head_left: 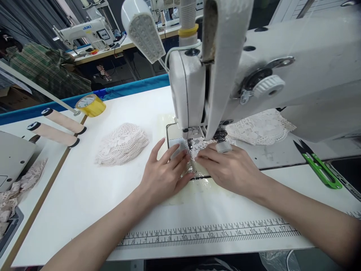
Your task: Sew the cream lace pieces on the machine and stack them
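Head cam: lace (199, 145) at the foot (190, 144), hands either side
Left hand (166, 172) lies spread just left of the foot; right hand (232, 166) curls onto the lace just right of it, can't tell if it's pinching. They're near each other but apart. I'd keep the lace flat, steer lightly, and mind how close both sit to the foot.

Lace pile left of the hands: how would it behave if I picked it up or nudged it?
The lace pile would probably feel light and floppy, since the fabric looks thin and full of holes. A nudge might make its layers slip, as several edges show loosely stacked. Rolling seems unlikely, because it lies low and spread on the table.
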A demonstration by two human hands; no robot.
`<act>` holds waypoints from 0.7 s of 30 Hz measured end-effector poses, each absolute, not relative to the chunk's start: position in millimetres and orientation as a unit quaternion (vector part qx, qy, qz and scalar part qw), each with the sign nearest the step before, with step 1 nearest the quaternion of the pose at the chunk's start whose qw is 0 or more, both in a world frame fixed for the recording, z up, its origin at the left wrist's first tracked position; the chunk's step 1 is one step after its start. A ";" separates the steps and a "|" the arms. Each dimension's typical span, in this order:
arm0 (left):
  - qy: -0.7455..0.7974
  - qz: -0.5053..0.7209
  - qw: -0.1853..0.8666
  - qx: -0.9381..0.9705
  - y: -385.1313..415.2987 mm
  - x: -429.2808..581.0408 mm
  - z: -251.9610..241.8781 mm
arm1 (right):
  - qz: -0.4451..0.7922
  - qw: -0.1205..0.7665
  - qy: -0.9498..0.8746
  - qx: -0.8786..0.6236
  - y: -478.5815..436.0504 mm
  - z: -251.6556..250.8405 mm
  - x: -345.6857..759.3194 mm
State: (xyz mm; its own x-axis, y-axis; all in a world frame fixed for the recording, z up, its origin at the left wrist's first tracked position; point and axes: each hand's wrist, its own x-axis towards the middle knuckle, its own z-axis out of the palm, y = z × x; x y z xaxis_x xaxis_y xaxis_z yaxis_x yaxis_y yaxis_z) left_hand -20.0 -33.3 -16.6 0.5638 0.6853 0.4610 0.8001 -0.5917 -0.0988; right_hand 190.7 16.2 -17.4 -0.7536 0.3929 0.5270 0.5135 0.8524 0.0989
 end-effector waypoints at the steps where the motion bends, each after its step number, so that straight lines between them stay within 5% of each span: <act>1: -0.427 -0.192 0.148 -0.871 -32.9 -20.3 -16.6 | -0.121 0.252 -0.929 -0.244 16.1 -16.9 190.4; 21: -0.494 -0.164 0.105 -0.847 -24.2 -20.8 -19.5 | -0.113 0.192 -0.936 -0.273 21.7 -20.4 188.9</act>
